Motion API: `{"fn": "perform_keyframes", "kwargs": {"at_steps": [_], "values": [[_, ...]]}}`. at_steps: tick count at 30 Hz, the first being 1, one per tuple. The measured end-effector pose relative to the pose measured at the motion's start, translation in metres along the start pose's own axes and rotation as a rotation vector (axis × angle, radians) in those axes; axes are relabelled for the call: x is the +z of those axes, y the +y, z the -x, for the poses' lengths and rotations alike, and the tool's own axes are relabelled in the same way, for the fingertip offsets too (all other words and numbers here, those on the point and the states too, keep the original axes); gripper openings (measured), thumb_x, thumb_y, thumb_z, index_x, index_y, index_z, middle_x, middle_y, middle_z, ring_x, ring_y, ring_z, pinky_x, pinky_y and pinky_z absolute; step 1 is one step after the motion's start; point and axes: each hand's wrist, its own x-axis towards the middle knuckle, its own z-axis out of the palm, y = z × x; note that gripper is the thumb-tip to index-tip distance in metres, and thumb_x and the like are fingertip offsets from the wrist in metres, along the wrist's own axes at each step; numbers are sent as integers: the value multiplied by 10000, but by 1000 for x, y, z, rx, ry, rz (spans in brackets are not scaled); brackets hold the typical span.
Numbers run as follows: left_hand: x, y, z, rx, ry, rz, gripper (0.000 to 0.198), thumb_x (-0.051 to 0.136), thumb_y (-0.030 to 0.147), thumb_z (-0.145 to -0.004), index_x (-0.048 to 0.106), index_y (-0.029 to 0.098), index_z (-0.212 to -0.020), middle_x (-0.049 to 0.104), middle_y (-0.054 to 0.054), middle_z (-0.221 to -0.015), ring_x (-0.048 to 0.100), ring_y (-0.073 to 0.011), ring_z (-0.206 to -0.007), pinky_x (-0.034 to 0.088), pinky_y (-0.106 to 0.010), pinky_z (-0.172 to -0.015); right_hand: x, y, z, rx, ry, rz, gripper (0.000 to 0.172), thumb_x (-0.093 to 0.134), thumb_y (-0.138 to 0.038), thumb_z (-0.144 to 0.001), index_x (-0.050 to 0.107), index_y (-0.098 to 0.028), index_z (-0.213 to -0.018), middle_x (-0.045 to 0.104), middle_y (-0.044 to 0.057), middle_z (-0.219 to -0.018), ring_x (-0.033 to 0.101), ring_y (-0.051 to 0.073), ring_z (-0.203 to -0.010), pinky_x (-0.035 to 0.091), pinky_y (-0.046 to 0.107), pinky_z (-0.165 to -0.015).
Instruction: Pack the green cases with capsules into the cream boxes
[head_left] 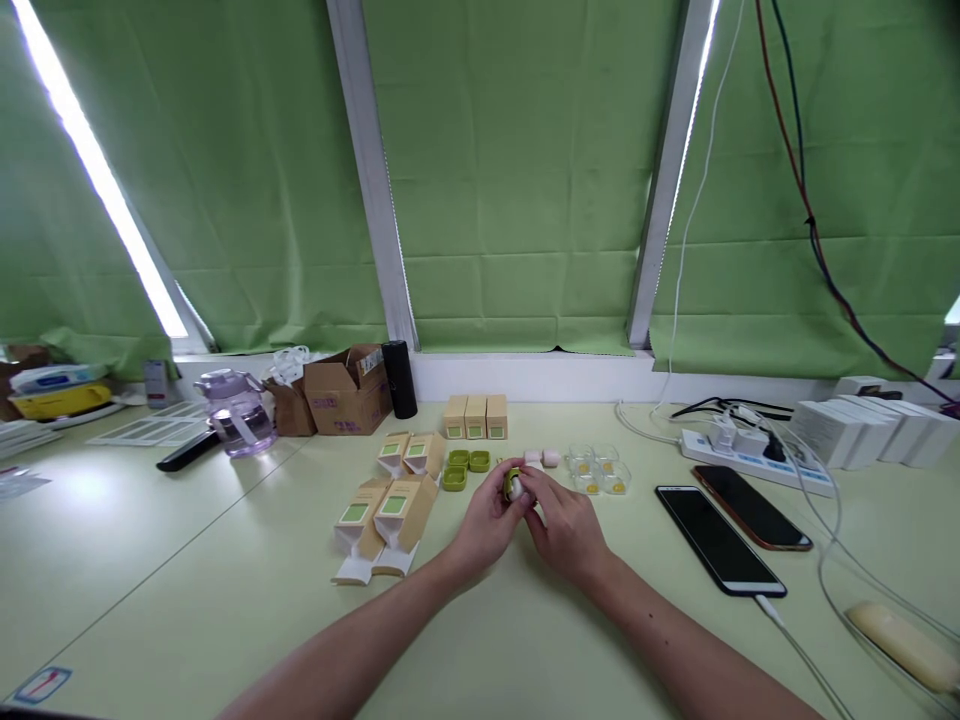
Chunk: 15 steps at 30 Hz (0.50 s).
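My left hand [486, 518] is closed around a small olive-green case [511, 476] just above the table. A small white piece [517, 489] sits at the case's opening, and the fingertips of my right hand [568, 522] pinch it there; fingers partly hide both. Several matching green square cups [454, 478] stand just beyond my left hand. Behind my right hand lie small pale-pink cylindrical pieces [551, 458]. To their right are several clear plastic cups [616, 480] with yellow spots inside.
Open kraft boxes [401, 505] lie left of my hands, with closed kraft boxes [475, 417] behind. Two phones [720, 540], a power strip [757, 455] and cables are on the right. A purple jug [236, 412], cardboard box [349, 395] and black cylinder [400, 380] stand back left.
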Motion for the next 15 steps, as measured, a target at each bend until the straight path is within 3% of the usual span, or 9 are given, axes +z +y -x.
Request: {"fn": "perform_keyframes", "kwargs": {"at_steps": [15], "values": [[0,-4,1,28,1,37,519,701,498,-925,588,205,-1339,646,-133,-1349,603,-274,-1257,496,-406,-1085,-1,-5,-2,20,-24,83,303,481,-180,-1012,635,-163,-1272,742,155,-1263,779,235,-901,609,314,-686]]}}
